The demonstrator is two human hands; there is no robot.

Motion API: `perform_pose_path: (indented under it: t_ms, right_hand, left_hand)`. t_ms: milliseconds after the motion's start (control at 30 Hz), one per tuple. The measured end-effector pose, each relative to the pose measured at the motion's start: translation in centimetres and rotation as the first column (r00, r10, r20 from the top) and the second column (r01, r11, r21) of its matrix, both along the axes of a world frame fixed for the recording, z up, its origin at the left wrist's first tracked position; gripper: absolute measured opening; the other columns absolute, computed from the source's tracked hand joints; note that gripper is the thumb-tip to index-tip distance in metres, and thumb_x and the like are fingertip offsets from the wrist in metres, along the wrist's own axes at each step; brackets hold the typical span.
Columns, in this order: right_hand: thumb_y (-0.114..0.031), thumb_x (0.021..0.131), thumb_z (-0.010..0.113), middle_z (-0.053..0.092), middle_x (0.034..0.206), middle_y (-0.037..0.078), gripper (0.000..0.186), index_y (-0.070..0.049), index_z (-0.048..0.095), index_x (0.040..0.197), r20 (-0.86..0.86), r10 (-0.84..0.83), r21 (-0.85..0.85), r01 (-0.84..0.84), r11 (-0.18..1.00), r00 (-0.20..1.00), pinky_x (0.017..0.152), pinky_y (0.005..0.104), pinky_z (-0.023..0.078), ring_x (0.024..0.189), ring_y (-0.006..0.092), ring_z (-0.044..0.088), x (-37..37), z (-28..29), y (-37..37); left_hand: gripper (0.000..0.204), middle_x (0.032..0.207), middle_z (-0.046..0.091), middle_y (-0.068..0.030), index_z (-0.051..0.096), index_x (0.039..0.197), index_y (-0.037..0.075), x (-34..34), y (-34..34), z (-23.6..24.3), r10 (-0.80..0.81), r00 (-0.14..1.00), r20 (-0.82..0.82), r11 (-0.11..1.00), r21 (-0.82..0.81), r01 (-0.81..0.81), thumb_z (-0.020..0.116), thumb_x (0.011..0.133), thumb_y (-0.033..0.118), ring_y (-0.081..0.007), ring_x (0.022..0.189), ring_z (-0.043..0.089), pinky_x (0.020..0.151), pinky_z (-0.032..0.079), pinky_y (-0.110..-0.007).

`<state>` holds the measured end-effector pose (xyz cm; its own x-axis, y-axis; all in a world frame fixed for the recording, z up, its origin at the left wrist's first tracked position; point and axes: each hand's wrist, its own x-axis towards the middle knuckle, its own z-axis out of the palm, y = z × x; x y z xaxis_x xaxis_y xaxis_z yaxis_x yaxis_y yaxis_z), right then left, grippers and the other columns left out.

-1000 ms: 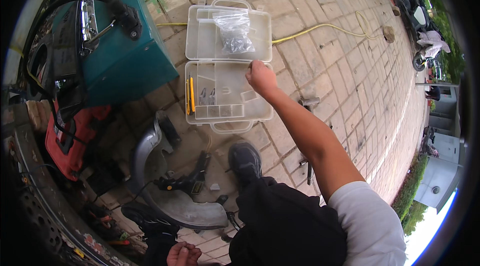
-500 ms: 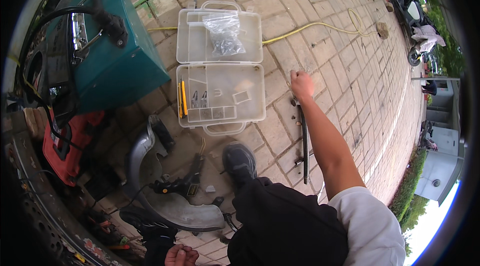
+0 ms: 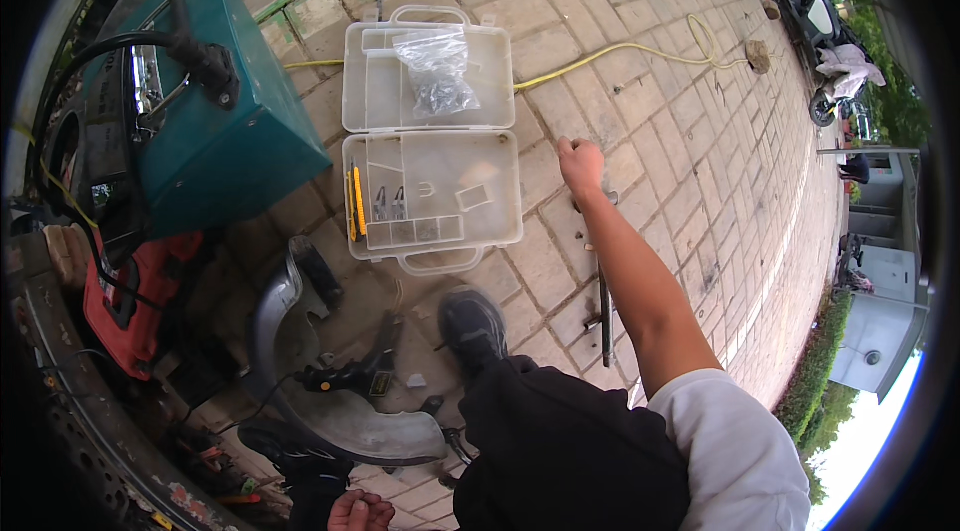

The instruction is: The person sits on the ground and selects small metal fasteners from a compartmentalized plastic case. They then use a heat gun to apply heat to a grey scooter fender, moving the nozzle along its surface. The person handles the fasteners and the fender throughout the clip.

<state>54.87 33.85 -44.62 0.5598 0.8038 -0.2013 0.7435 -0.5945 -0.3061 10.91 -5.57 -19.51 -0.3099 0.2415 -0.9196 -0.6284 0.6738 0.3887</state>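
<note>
My right hand (image 3: 581, 168) is closed with the knuckles up, over the paving just right of an open clear plastic case (image 3: 503, 244). Whatever its fingers may hold is hidden. Below its wrist lies a long dark rod-like tool (image 3: 606, 316), partly covered by my forearm. At the lower edge my left hand (image 3: 360, 511) has curled fingers pressed together near my leg; I cannot make out anything in them. A clear zip bag (image 3: 437, 71) of small metal parts lies in the case's lid half. The tray half holds a yellow utility knife (image 3: 356, 203) and small metal clips (image 3: 390, 203).
A teal box-shaped machine (image 3: 240, 121) with black cables stands left, above a red case (image 3: 130, 316). A curved grey guard (image 3: 350, 426) and a black corded tool (image 3: 370, 366) lie by my shoe (image 3: 470, 326). A yellow cord (image 3: 590, 59) crosses the paving.
My right hand has moved slightly left, closer to the case, still closed. The whole view has shifted a little. My left hand stays where it was.
</note>
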Motion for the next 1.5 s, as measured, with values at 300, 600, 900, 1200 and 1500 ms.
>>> perform_pose_path:
  t_ms: [300,600,900,1200,1500]
  right_hand:
    - [-0.015,0.087,0.053,0.067,0.101,0.022,0.031,-0.011,0.066,0.115,-0.115,0.326,0.064,-0.321,0.945,0.938,0.085,0.0498,0.049,0.097,0.039,0.064,-2.7,0.1,-1.4]
    - [-0.017,0.083,0.055,0.051,0.134,0.009,0.044,-0.025,0.061,0.127,0.368,0.679,-0.018,-0.725,0.688,0.635,0.097,0.0497,0.034,0.122,0.0276,0.046,-5.6,-0.3,-2.1]
    - [-0.019,0.084,0.051,0.057,0.114,0.009,0.046,-0.019,0.058,0.13,0.226,0.69,-0.136,-0.679,0.721,0.687,0.09,0.05,0.037,0.113,0.0262,0.052,-6.4,-1.0,-1.2]
    - [-0.023,0.083,0.063,0.057,0.1,0.006,0.027,-0.019,0.07,0.109,0.143,0.559,-0.001,-0.564,0.825,0.817,0.082,0.0485,0.042,0.106,0.0261,0.054,-6.5,-2.2,-0.1]
    - [-0.021,0.083,0.068,0.058,0.094,0.009,0.015,-0.007,0.069,0.088,0.141,0.361,0.391,-0.387,0.835,0.922,0.081,0.0448,0.043,0.097,0.0294,0.055,-7.5,-5.2,0.5]
  left_hand:
    - [0.03,0.102,0.062,-0.0136,0.056,0.116,-0.005,-0.1,-0.1,0.1,0.016,0.999,0.034,0.999,0.039,-0.017,0.063,0.092,0.01,-0.0246,0.092,0.061,0.084,0.053,-0.036]
    - [0.028,0.102,0.062,-0.0137,0.057,0.115,-0.005,0.0,-0.1,-0.1,0.018,0.999,0.026,1.0,0.021,-0.019,0.063,0.093,0.011,-0.024,0.092,0.061,0.082,0.053,-0.035]
    - [0.03,0.104,0.061,-0.0144,0.057,0.116,-0.005,-0.1,-0.2,-0.2,0.004,1.0,0.005,1.0,0.016,-0.004,0.063,0.093,0.014,-0.0252,0.094,0.061,0.083,0.053,-0.036]
    - [0.031,0.105,0.061,-0.015,0.056,0.118,-0.006,0.1,-0.2,-0.2,-0.029,0.999,-0.016,1.0,-0.009,0.029,0.062,0.093,0.013,-0.0263,0.094,0.061,0.085,0.053,-0.037]
    - [0.032,0.106,0.062,-0.0149,0.056,0.118,-0.006,-0.1,-0.1,-0.1,-0.038,0.999,-0.006,0.999,0.008,0.038,0.063,0.093,0.013,-0.0263,0.095,0.061,0.084,0.053,-0.038]
